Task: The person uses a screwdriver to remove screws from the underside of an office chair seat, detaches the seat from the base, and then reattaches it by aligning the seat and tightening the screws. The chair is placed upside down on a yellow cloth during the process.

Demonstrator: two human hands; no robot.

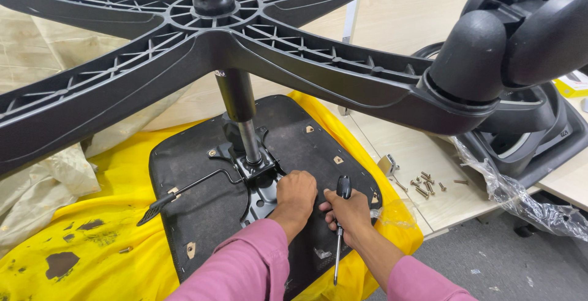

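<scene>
Right hand (350,212) wrapped around a screwdriver (340,227), black handle up, tip pointing down and back, kept ready. Left hand (297,194) curled, fingers pressing on the metal plate (260,181) under the seat (214,209). Seat lying upside down on yellow cloth (116,215), keeping it soft and steady. Screws (425,186) waiting on the table (422,160). Chair legs (214,31) sticking up high.

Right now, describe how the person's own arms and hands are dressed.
Both arms wear long pink sleeves of plain, soft-looking fabric: the left sleeve reaches the wrist, the right sleeve stops partway up the forearm. The left hand and right hand are bare: no gloves, and no rings or watch visible.
</scene>
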